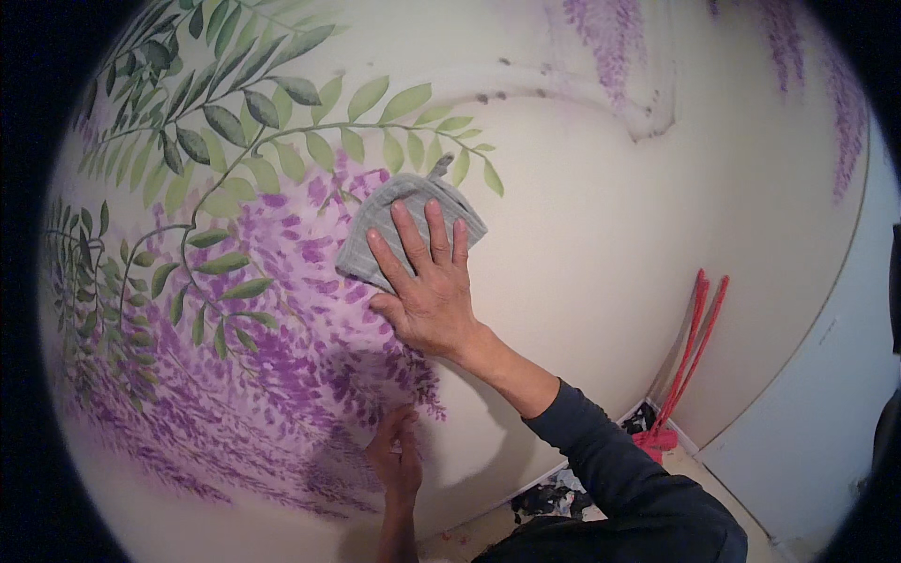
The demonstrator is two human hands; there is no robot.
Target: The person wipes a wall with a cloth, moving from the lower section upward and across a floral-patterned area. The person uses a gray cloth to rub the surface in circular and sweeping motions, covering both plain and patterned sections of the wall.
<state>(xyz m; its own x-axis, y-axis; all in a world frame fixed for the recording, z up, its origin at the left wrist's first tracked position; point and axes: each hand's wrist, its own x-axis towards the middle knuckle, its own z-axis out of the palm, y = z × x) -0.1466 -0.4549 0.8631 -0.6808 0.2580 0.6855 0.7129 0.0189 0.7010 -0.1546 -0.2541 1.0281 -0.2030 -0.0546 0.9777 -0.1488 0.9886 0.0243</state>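
My right hand [433, 295] presses a grey striped cloth [366, 211] flat against the painted wall [563, 246], its fingers spread over it. A small loop sticks up from the cloth's top edge. Under and left of the cloth, purple wisteria blossoms [281, 352] are painted on the wall. Green painted leaves [295, 127] arch above it on a thin stem. Lower down, my left hand [398, 450] is held near the blossoms with its fingers curled. Whether it holds something small, I cannot tell.
Red sticks or handles [690, 352] lean into the wall corner at right, by a red object [656, 442] on the floor. Dark and white paint-marked material [556, 495] lies along the wall's foot. A light blue panel [809, 380] stands at far right.
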